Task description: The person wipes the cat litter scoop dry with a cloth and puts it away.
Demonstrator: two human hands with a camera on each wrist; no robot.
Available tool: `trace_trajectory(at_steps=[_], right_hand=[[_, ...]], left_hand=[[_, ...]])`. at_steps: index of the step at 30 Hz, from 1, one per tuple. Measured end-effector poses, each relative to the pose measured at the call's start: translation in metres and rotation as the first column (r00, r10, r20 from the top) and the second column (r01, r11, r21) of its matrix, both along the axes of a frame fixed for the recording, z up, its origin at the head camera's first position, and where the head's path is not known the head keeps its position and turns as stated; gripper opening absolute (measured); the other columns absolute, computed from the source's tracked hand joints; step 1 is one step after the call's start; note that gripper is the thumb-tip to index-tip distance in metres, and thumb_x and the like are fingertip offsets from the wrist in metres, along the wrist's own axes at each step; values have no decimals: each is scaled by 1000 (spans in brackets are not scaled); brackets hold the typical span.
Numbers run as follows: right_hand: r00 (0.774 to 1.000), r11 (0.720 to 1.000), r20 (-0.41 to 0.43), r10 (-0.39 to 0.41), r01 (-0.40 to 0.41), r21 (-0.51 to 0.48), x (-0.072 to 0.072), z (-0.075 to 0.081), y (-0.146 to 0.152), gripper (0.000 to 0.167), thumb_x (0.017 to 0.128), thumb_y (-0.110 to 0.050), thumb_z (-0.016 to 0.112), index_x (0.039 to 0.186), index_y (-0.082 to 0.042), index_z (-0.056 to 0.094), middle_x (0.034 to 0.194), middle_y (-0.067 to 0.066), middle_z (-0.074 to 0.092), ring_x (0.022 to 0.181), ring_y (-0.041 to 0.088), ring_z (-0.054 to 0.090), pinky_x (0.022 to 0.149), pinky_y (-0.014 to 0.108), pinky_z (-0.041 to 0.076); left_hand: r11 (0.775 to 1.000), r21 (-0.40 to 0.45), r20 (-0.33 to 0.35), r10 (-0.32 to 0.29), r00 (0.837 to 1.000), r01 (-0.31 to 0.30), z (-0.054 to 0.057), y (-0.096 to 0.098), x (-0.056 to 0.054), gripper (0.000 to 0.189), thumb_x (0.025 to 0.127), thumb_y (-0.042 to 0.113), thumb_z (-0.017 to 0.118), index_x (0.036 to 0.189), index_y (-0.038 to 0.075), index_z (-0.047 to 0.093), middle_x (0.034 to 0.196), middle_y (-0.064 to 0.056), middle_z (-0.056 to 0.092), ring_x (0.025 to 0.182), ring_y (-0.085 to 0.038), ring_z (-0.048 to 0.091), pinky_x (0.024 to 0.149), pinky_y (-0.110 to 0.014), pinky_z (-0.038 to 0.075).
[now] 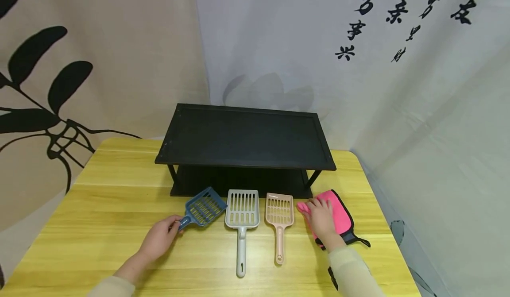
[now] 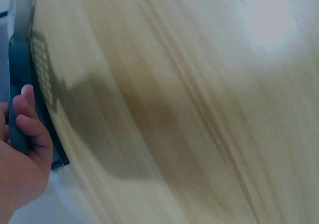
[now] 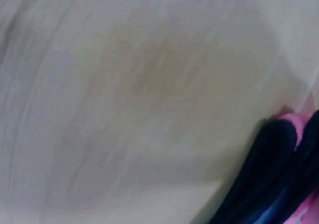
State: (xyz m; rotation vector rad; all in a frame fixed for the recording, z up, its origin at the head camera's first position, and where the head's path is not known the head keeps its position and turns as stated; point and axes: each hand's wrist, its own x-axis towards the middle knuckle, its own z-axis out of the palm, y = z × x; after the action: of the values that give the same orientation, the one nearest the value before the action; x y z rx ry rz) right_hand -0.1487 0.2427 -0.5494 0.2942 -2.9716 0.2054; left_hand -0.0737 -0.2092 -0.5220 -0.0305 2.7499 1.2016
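In the head view my left hand point(image 1: 161, 237) grips the handle of a blue slotted litter scoop point(image 1: 206, 206), tilted with its head toward the shelf. The left wrist view has the fingers point(image 2: 35, 129) curled around that handle. My right hand point(image 1: 320, 219) holds a pink mitt point(image 1: 338, 213) with black trim and a dark hanging loop, its fingers over the pink fabric. Dark edges of the mitt point(image 3: 264, 169) show in the right wrist view; the hand itself is out of that view. A white-grey litter scoop point(image 1: 242, 213) and a beige one point(image 1: 280, 213) lie between the hands.
Behind the scoops stands a black two-tier shelf point(image 1: 247, 133) on the wood-grain table point(image 1: 119, 186). A printed cloth backdrop point(image 1: 279, 36) hangs behind the table. A dark-edged strip point(image 1: 333, 278) shows beside the right sleeve point(image 1: 352, 270).
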Motion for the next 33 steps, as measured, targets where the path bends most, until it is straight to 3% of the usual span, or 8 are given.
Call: trace_trajectory(at_steps=[3,7,9,17,22,24,29,33], right_hand=[[999,999,-16,38,-39,-10,-1,0,2,25,80,-22,72,99,-6,67,107,12,68,110,34,57,103,60,29],[996,998,-72,56,-57,-7,-2,6,7,16,78,-17,74,90,-10,68,83,7,72,85,25,68,102,53,34],[995,998,-89,54,-57,-30,-1,10,11,13,77,-16,75,88,-10,69,78,5,72,78,22,68,101,51,34],[992,982,-122,-10,-13,-187,8,23,26,19,77,-14,75,94,-5,71,82,9,73,78,26,68,101,52,31],[988,950,-140,-71,24,-313,13,41,28,18,78,-14,75,90,-2,69,82,14,71,79,32,67,100,55,32],[983,934,-164,-83,20,-356,13,48,27,16,77,-12,75,85,-1,67,79,16,70,75,34,66,98,56,34],[976,887,-190,-108,8,-461,13,62,22,16,76,-9,75,88,0,68,81,18,69,76,35,65,93,55,40],[981,844,-127,-146,56,-534,15,73,16,22,78,-11,75,98,-2,70,88,18,69,80,32,62,78,44,49]], left_hand=[[999,47,-14,17,1000,-17,4,-3,1,21,94,5,52,109,-4,63,81,-5,67,55,-3,42,48,-20,36],[993,114,-29,15,999,-12,9,-6,1,21,93,4,54,108,-5,64,84,-8,69,67,-6,57,53,-19,42],[990,138,-21,6,1000,-3,13,-8,0,22,93,4,54,110,-7,63,86,-11,70,73,-11,62,55,-19,45],[986,158,-38,-36,999,42,28,-9,-3,23,93,6,55,110,-6,64,88,-14,70,73,-8,61,51,-20,43],[982,173,-17,-70,997,72,37,-5,-5,23,93,6,54,112,-4,62,91,-15,70,77,-16,66,54,-22,46],[981,175,-1,-79,997,77,42,-1,-6,23,93,7,55,112,-4,62,91,-15,70,72,-15,65,51,-21,44],[980,180,50,-93,994,83,51,6,-10,23,93,10,56,111,-1,63,90,-14,70,49,-6,40,42,-20,32],[974,199,56,-123,991,110,55,11,-14,22,93,10,55,111,0,64,90,-15,71,45,-4,33,40,-19,30]])
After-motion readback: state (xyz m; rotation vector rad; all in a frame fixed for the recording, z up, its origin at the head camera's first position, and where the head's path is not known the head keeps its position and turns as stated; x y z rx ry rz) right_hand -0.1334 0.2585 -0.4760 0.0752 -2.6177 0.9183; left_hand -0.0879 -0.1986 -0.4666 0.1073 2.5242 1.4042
